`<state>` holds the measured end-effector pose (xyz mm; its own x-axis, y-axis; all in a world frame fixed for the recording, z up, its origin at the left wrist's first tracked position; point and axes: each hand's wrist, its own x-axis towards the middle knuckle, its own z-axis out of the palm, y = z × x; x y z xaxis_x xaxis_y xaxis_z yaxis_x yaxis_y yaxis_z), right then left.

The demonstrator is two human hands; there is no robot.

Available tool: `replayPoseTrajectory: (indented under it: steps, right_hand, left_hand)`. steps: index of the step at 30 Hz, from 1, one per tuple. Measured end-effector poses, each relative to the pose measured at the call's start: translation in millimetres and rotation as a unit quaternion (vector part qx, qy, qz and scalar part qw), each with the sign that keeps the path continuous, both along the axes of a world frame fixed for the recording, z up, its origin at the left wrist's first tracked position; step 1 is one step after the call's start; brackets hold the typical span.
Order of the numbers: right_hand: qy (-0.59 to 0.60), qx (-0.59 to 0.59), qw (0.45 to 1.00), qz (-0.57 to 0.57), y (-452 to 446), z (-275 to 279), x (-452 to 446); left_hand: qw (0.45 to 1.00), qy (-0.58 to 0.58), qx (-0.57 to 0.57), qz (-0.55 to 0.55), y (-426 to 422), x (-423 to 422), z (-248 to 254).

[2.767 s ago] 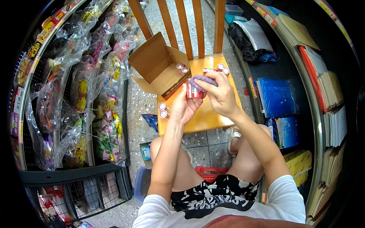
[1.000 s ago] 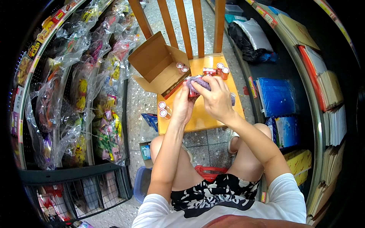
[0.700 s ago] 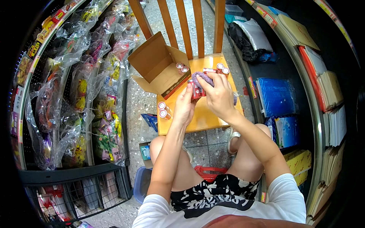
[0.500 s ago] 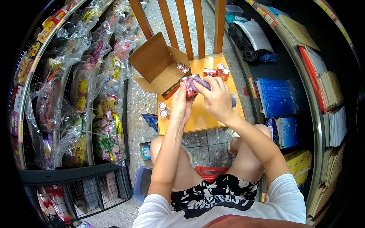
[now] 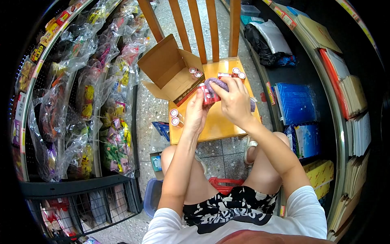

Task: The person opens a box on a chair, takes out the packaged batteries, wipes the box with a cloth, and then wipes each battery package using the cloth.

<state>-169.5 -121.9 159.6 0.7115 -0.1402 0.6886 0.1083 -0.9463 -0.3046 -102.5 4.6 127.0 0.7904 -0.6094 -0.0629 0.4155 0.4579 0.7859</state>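
Note:
My left hand (image 5: 196, 114) is closed round a red battery pack (image 5: 208, 96) above the wooden chair seat (image 5: 219, 132). With my right hand (image 5: 237, 105) I pinch a purple cloth (image 5: 218, 84), which lies against the pack's upper side. More purple cloth (image 5: 253, 105) shows past my right wrist. Two red batteries (image 5: 175, 118) stand at the seat's left edge, and two others (image 5: 239, 73) at its back right, beside one partly hidden by my fingers. An open cardboard box (image 5: 160, 75) sits at the back left with two batteries (image 5: 196, 72) upright inside.
Slats of the chair back (image 5: 197, 30) rise behind the seat. Shelves of plastic-wrapped goods (image 5: 87, 97) line the left; blue packages (image 5: 295, 103) and stacked envelopes (image 5: 351, 97) fill the right. A blue bin (image 5: 152, 199) and a red plastic item (image 5: 226, 185) are near my legs.
My right hand has moved slightly right and down, and the cloth is now bunched on the pack's upper side. The held pack has shifted a little to the right.

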Motion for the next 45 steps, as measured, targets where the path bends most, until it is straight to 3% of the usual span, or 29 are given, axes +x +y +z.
replayPoseTrajectory:
  steps: [19,32,45]
  right_hand:
    - [0.038,0.0,0.997,0.068,15.5,-8.5,-7.5]
    - [-0.02,0.035,0.999,0.024,-8.5,3.9,1.5]
    - [0.003,0.035,0.994,0.101,8.4,-0.4,-4.1]
  left_hand:
    - [0.995,0.053,-0.024,0.086,11.9,20.1,-1.1]
    - [0.999,0.013,0.021,-0.02,5.9,5.6,0.1]
    - [0.988,0.13,-0.081,0.033,11.7,21.9,-6.0]
